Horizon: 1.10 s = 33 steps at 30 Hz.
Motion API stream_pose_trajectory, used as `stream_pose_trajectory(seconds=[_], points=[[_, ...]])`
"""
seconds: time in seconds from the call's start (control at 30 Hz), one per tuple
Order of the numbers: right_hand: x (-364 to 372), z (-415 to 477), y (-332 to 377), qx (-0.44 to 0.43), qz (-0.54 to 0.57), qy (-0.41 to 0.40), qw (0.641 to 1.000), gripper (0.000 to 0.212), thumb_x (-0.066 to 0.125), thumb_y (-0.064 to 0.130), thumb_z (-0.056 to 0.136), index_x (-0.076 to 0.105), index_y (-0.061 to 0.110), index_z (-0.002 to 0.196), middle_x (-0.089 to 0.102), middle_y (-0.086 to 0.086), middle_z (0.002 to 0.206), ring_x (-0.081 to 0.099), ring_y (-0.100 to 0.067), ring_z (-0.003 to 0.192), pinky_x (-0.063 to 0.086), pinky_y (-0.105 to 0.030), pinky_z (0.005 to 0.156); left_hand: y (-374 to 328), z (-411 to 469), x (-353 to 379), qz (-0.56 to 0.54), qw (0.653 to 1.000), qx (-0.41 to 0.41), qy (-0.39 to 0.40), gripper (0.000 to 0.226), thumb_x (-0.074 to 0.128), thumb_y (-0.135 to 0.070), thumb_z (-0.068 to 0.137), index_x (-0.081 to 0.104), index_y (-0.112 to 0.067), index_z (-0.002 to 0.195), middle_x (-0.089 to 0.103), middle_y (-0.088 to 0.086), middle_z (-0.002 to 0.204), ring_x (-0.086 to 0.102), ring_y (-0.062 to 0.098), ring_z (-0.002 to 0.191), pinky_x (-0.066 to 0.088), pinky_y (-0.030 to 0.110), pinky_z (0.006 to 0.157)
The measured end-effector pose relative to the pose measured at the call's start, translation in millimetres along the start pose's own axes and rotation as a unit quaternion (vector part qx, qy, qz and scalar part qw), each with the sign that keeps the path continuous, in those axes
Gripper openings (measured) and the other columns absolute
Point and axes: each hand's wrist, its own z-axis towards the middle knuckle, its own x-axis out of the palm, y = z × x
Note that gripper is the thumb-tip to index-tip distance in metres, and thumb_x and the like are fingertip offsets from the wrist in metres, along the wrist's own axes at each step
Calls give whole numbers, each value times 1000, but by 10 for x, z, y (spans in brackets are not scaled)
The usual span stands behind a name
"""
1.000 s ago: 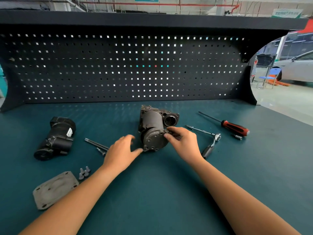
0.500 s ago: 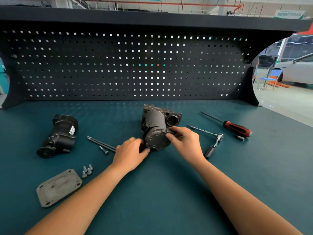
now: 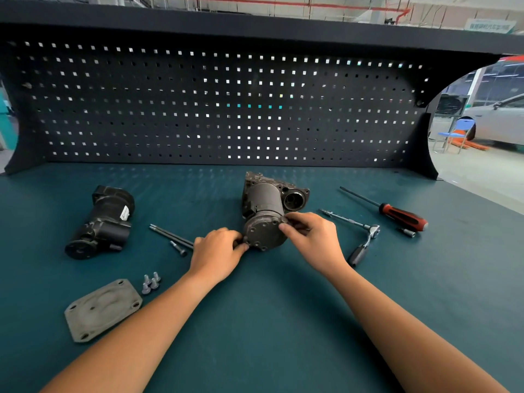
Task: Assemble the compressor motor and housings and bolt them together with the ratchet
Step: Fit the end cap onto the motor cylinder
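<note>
Your left hand (image 3: pixel 218 255) curls against the lower left rim of the compressor motor (image 3: pixel 265 211), and its fingertips are tucked out of sight there. Just left of the motor, the long bolts (image 3: pixel 170 235) pass behind that hand, so their nearer ends are hidden. Your right hand (image 3: pixel 314 239) pinches at the motor's right rim; you cannot tell whether anything small sits between thumb and forefinger. The label on the housing (image 3: pixel 103 222) well left of the motor is too small to read. Far right of the motor, the car (image 3: pixel 499 120) is cut off by the frame edge. Your forearms (image 3: pixel 141 344) run off the bottom edge.
</note>
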Motion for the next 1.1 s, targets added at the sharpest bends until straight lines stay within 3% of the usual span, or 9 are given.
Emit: stream_pose_trajectory(seconds=[0.23,0.47,0.63,0.8,0.87,0.97,1.03,1.1], points=[[8,-2,-5,8,-5,-3,1000,27,70,16,83,69,3,106,66,-11,97,63,-23,86,51,-33,86,11,22,16,-15,1000,-5,-7,24,54,-41,90,68,-24,100,65,-4,100,57,20,102,34,32,80],[9,64,-8,20,-46,12,999,28,68,23,84,70,9,108,65,-8,96,61,-21,87,43,-22,80,3,35,5,-29,1000,-10,7,25,54,-42,90,66,-23,101,65,-5,100,58,20,100,36,33,80],[10,9,-66,49,-6,22,999,30,67,27,85,69,10,110,67,-6,95,58,-14,86,38,-14,76,-1,24,-14,-16,1000,-7,0,25,54,-43,90,65,-24,100,66,-6,103,58,18,102,32,31,78],[-127,23,-65,35,-5,-18,999,18,63,21,88,72,6,90,65,-10,81,57,-21,80,38,-25,72,1,-15,-121,-21,999,5,47,36,56,-62,79,62,-28,90,61,-15,84,58,11,84,37,29,75],[-282,75,-133,91,16,-23,995,22,60,20,88,70,2,80,65,-11,76,55,-20,76,38,-29,68,-5,-50,-181,-60,998,3,-4,37,56,-63,77,54,-27,86,57,-16,81,58,11,79,41,28,69],[-457,122,-267,193,3,-7,981,27,58,21,87,66,3,68,57,-5,60,48,-17,65,36,-25,57,-89,-12,-259,-93,989,46,-105,35,52,-47,88,53,-21,112,54,-5,114,58,18,98,43,30,77],[-490,136,-338,233,-58,4,971,29,54,22,86,64,2,68,56,-8,60,49,-21,67,36,-24,55,-192,52,-275,-62,989,92,-100,41,46,-40,94,47,-20,131,44,-2,135,51,18,115,41,31,85],[-512,144,-377,259,-144,34,954,30,50,24,87,61,4,67,56,-7,62,52,-27,71,37,-27,57,-261,89,-257,-22,990,112,-79,40,40,-35,98,45,-22,135,41,-4,141,48,17,121,41,31,90]])
